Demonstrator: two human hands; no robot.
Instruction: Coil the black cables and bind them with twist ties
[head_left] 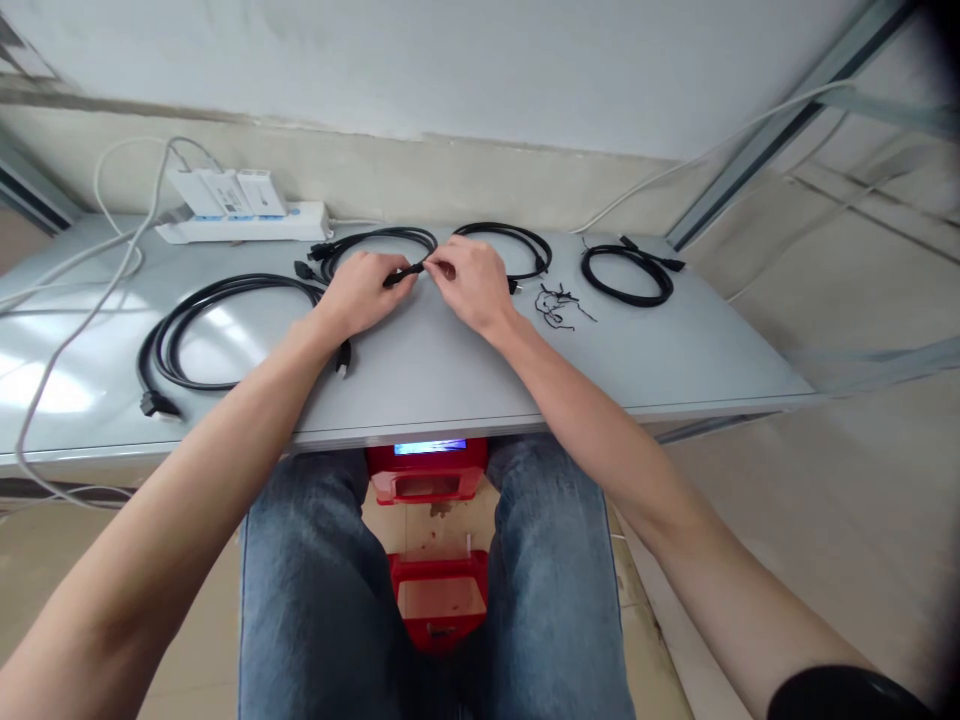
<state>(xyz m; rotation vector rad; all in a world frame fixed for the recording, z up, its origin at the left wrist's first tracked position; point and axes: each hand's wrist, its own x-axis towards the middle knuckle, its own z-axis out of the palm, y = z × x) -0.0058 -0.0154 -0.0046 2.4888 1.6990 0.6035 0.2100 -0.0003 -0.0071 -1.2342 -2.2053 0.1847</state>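
Observation:
My left hand (367,292) is closed round a short dark stretch of black cable (403,275) at the middle of the table. Close by on its right, my right hand (474,285) pinches thumb and finger at the end of that stretch; the exact piece in the pinch is too small to make out. Behind my left hand lies a coiled black cable (382,233) with plugs at its left end. Another black coil (517,232) shows partly behind my right hand. Loose black twist ties (556,305) lie to the right of it.
A large black cable coil (169,340) is at the left, partly under my left forearm. A smaller coiled cable (627,298) lies at the right. A white power strip (247,228) with adapters stands against the wall, with white cords (90,295) draping left. Below is a red stool (427,480).

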